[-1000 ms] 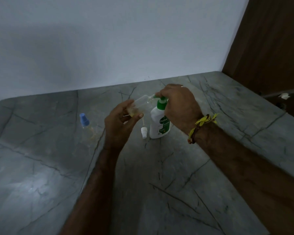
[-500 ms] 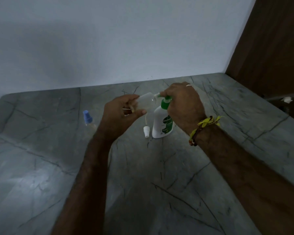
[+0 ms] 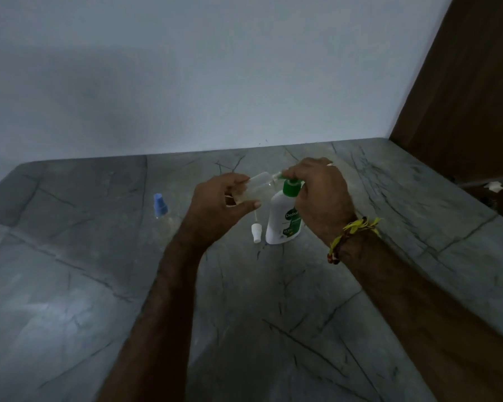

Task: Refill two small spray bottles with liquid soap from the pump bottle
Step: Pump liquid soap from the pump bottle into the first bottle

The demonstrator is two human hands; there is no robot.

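My left hand (image 3: 218,204) grips a small clear spray bottle (image 3: 257,187), tilted with its open mouth against the green nozzle of the white pump bottle (image 3: 283,219). A little pale liquid lies in the small bottle. My right hand (image 3: 320,195) rests over the green pump head, fingers curled around it. The small bottle's white spray cap (image 3: 256,229) with its dip tube lies on the counter just left of the pump bottle. A second small clear spray bottle with a blue cap (image 3: 160,208) stands further left, apart from both hands.
The grey marble counter (image 3: 244,314) meets a white wall at the back. A dark wooden panel (image 3: 462,111) rises at the right, with a small white scrap (image 3: 494,185) beside it past the counter's right edge.
The view shifted slightly. My left hand has lifted the small bottle a little higher against the nozzle. My right hand stays on the pump head.
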